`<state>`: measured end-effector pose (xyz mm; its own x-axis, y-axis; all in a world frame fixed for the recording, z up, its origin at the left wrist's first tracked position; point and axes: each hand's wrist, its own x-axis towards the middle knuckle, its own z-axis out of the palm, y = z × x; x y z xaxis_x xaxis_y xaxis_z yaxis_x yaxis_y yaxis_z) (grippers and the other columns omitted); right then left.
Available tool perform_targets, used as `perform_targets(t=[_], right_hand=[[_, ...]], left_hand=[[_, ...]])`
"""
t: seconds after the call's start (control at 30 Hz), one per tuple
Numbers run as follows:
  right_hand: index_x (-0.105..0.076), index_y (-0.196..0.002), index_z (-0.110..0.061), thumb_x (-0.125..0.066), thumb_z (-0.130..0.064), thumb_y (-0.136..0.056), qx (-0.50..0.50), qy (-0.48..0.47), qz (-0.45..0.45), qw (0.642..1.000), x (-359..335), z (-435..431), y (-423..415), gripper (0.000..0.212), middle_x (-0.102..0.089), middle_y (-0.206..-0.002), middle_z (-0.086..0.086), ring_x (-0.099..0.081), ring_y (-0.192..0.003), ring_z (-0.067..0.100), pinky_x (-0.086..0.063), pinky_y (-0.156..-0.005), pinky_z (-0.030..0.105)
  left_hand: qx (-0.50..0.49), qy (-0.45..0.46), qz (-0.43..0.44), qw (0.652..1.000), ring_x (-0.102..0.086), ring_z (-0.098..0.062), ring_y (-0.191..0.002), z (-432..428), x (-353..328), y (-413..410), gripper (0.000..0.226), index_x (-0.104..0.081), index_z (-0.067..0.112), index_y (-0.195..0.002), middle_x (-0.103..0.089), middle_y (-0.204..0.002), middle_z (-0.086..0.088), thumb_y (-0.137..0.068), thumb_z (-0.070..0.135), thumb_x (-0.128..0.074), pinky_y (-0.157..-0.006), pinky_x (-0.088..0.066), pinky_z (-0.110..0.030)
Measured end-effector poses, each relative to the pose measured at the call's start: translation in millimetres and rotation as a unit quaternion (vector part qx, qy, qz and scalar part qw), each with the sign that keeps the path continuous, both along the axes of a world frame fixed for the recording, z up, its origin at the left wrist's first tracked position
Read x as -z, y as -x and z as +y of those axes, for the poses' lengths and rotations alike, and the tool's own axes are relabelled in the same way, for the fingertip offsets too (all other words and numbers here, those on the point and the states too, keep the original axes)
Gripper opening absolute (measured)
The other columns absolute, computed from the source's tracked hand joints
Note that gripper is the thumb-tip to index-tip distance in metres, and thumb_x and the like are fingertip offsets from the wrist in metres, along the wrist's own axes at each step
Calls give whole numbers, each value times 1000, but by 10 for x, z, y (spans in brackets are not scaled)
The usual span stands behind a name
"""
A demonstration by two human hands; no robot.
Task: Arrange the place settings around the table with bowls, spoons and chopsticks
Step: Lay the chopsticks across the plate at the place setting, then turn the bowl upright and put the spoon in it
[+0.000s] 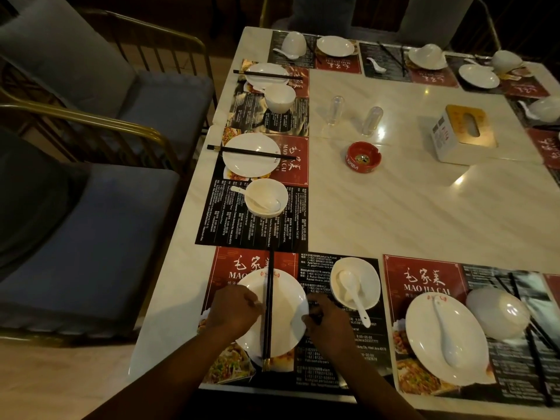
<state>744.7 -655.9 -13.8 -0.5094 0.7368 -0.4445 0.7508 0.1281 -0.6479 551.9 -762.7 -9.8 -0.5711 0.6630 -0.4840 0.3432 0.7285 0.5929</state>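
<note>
A white plate (285, 310) lies on the nearest menu placemat (333, 368). A pair of black chopsticks (268, 298) lies straight across it, pointing away from me. My left hand (233, 310) rests on the plate's left side with fingertips at the chopsticks. My right hand (325, 321) sits at the plate's right rim, fingers curled on the edge. Just right of the plate stands a white bowl (368, 275) with a white spoon (353, 291) in it. The setting to the right has a plate (472, 344) with a spoon (444, 331) on it and an upturned bowl (497, 312).
More settings with plates, bowls and chopsticks line the left side (251, 154) and far side (335, 45) of the marble table (424, 213). A red ashtray (362, 157), two upturned glasses (371, 121) and a tissue box (463, 134) stand mid-table. Blue chairs (91, 225) stand at the left.
</note>
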Motion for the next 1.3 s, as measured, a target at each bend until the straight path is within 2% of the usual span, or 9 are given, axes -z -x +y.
perform_targets(t=[0.17,0.43,0.67,0.77,0.93,1.07,1.13,1.2,1.3], right_hand=[[-59,-122,-28,-72,-14,-87,-2,3,7,1000,38,-43,48,40,-66,-96,-13,-63,-93,4,-42,-68,7],[-57,-124,-30,-72,-14,-88,4,9,-4,1000,56,-100,58,43,-64,-88,-16,-60,-83,-2,-43,-64,9],[-57,-123,-29,-72,-15,-87,19,5,-8,1000,23,-138,65,41,-63,-88,-17,-59,-82,-3,-42,-66,7],[-58,-123,-26,-70,-17,-90,22,-2,-14,1000,-31,-159,93,36,-70,-100,-9,-64,-88,3,-47,-72,9],[-65,-92,-26,-63,-15,-91,47,-150,8,988,-490,10,83,11,-66,-78,-11,-65,-67,4,-55,-64,19],[-72,-103,-17,-67,-13,-89,141,-282,2,949,-618,614,-191,15,-72,-93,1,-59,-72,9,-41,-64,19],[-71,-111,-13,-67,-18,-91,163,-251,-30,954,-507,861,-366,21,-72,-101,6,-60,-81,16,-40,-73,24],[-66,-121,-15,-66,-26,-92,170,-157,-47,972,-380,989,-506,31,-71,-109,5,-64,-95,22,-44,-80,28],[-66,-126,-22,-67,-21,-91,158,-60,-20,985,-269,1029,-597,35,-70,-112,2,-63,-98,21,-46,-78,30]], left_hand=[[-31,-32,140,989,-64,-15,-95,-196,25,248,26,-68,25,-104,-66,-101,2,-80,28,-77,-88,-56,-35],[-50,-33,46,997,-67,-21,-109,-322,80,347,32,-70,22,-120,-72,-117,-2,-88,16,-72,-104,-49,-45],[-50,-32,31,998,-67,-20,-106,-309,99,392,32,-69,21,-119,-72,-115,-2,-88,12,-71,-102,-50,-43],[-45,-27,31,998,-67,-20,-105,-296,93,397,30,-70,21,-117,-72,-114,-2,-88,12,-71,-101,-51,-42],[-10,-27,52,998,-68,-18,-100,-241,80,448,29,-72,24,-112,-74,-110,-1,-86,9,-71,-96,-54,-38],[17,-11,70,997,-68,-18,-98,-175,52,477,27,-74,25,-109,-73,-108,1,-86,11,-71,-93,-52,-33],[22,-3,72,997,-68,-18,-96,-158,35,480,27,-73,27,-109,-73,-107,1,-85,13,-72,-93,-53,-33],[28,-1,78,997,-69,-17,-95,-163,41,487,28,-72,28,-108,-74,-106,2,-84,14,-73,-93,-54,-34],[31,-1,79,996,-69,-17,-96,-187,33,487,27,-73,27,-109,-74,-106,2,-85,13,-72,-94,-55,-35]])
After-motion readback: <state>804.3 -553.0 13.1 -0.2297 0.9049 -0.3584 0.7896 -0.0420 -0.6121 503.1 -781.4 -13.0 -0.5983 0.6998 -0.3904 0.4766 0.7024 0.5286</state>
